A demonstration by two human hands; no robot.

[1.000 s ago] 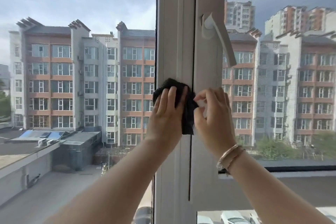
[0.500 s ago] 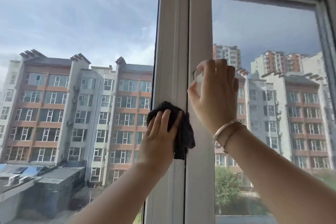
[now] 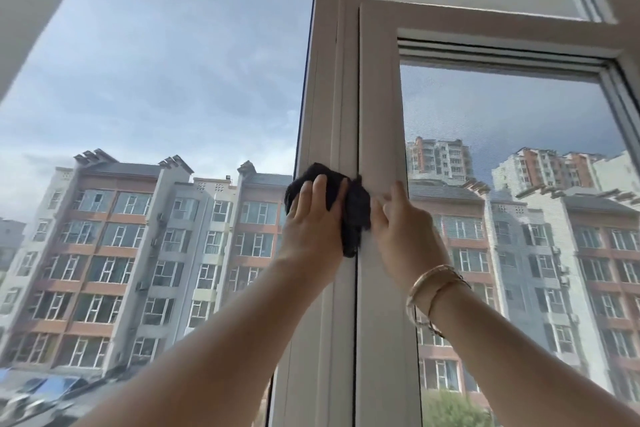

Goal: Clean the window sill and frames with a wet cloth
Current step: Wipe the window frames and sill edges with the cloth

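The white window frame (image 3: 332, 97) runs floor to ceiling between two panes; apartment blocks (image 3: 138, 236) stand beyond the glass. Its central upright (image 3: 375, 322) is the surface under work.

Compared with half a second ago, both hands have travelled up the upright, and the right hand has left the handle position it covered then; the handle is now out of sight. Judgement: the wipe is advancing upward, with the lower stretch apparently covered and the top rail above the fingertips not yet reached.

The left hand (image 3: 311, 229) presses the dark cloth (image 3: 349, 215) flat against the frame, fingers (image 3: 320, 189) straight and close together on top of it. The cloth bunches directly beneath and to the right of those fingers, hanging over the seam.

The right hand (image 3: 405, 232) rests just beside the cloth; whether its fingers pinch the cloth's edge cannot be determined. A bracelet (image 3: 433, 288) sits on that wrist.
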